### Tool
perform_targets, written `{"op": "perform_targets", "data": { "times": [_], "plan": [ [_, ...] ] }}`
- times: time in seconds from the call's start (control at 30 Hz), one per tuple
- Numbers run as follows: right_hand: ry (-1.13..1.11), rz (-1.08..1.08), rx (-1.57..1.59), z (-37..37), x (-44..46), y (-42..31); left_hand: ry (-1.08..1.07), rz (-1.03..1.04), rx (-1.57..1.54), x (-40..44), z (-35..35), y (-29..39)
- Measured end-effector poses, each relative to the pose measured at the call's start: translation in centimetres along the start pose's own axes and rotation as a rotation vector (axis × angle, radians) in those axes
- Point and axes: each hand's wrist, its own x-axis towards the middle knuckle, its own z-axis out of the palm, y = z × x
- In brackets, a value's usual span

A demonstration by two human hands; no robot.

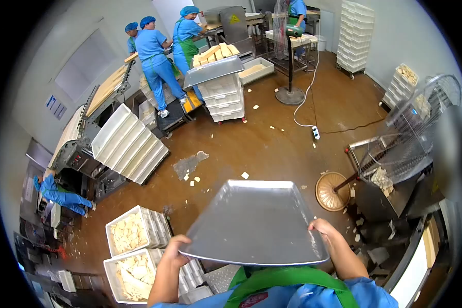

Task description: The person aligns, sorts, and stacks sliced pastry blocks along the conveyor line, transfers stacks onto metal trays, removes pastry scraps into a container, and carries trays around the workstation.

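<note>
In front of my green apron I carry a wide metal baking tray [251, 223], bare apart from a few pale specks. My left hand [175, 249] is closed around its near left corner. On the right edge my right hand [323, 227] grips the rim, the fingers partly hidden beneath it. Below and to the left of the tray stand stacked white crates, the top ones filled with pale dough scraps [129, 233].
Stacked white crates [131, 143] stand beside a conveyor [108, 92]. Further off, a tray of dough blocks [214, 64] tops another stack, near several co-workers in blue. A pedestal fan [421, 123] is at right. A cable and power strip [315, 132] lie on the brown floor with scattered scraps.
</note>
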Motion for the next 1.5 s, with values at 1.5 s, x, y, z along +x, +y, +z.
{"op": "perform_targets", "data": {
  "times": [1.5],
  "plan": [
    [-0.197,0.141,0.503,23.7,49.4,-66.8,-0.219,0.351,0.198,70.9,8.4,84.9]
  ]
}}
